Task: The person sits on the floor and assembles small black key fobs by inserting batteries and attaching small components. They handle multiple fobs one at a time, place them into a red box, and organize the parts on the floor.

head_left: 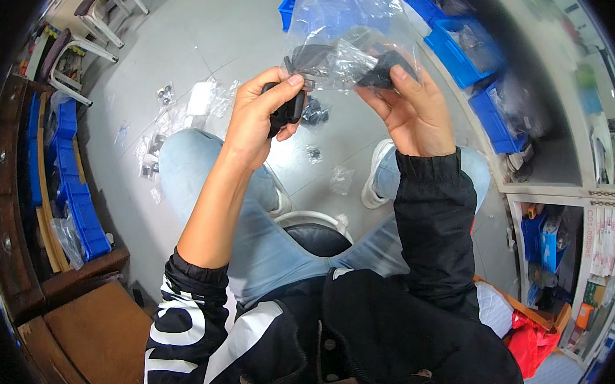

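Hands up w/ clear plastic bag (pixel 346 25): left hand (pixel 259 115) clamped round black part (pixel 287 113), right hand (pixel 411 107) pinching bag's far-right corner.

Bag (pixel 346 25) top beyond frame edge

clear plastic bag (pixel 345 32) held up over grey floor (pixel 211 38). right hand (pixel 411 107) pinches black part (pixel 385 69) through bag's right side. left hand (pixel 259 115), just left of bag's lower edge, closed around black object (pixel 289 111). small bagged parts (pixel 185 114) scattered on floor left of bag; blue bins (pixel 471 54) to bag's right.
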`<state>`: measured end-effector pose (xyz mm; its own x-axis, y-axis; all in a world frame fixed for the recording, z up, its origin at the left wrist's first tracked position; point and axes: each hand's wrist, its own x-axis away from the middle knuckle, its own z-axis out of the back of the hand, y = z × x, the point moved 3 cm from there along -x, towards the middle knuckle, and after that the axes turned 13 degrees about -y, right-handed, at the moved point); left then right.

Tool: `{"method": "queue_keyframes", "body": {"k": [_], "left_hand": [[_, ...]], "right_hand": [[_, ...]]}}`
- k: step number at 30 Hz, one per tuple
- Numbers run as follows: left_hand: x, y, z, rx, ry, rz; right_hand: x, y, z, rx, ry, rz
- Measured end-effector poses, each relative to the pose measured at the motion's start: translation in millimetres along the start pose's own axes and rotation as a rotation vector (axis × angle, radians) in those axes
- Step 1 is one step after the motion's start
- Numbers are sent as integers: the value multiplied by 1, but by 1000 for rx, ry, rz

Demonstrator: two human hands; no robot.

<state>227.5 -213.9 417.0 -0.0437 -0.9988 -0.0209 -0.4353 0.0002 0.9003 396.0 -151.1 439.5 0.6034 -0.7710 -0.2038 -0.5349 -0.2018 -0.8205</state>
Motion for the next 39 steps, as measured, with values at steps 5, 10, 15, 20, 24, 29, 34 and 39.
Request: {"method": "queue_keyframes", "body": {"k": [5,10,15,20,24,29,34,39], "left_hand": [[2,-1,10,-206,-7,0],[7,-1,19,-408,-31,30],[10,-4,28,-340,-26,75],[9,-11,41,-166,-36,140],[7,-16,51,-80,-21,165],[4,-27,57,51,0,145],[4,-51,61,216,23,83],[12,-109,26,463,-96,364]], "right_hand": [[2,1,7,34,-2,-63],[1,6,23,104,-102,-106],[3,26,42,42,10,-184],[8,36,49,34,76,-221],[7,32,53,74,140,-213],[6,28,52,67,128,-200],[6,23,40,39,89,-163],[14,29,29,19,144,-192]]}}
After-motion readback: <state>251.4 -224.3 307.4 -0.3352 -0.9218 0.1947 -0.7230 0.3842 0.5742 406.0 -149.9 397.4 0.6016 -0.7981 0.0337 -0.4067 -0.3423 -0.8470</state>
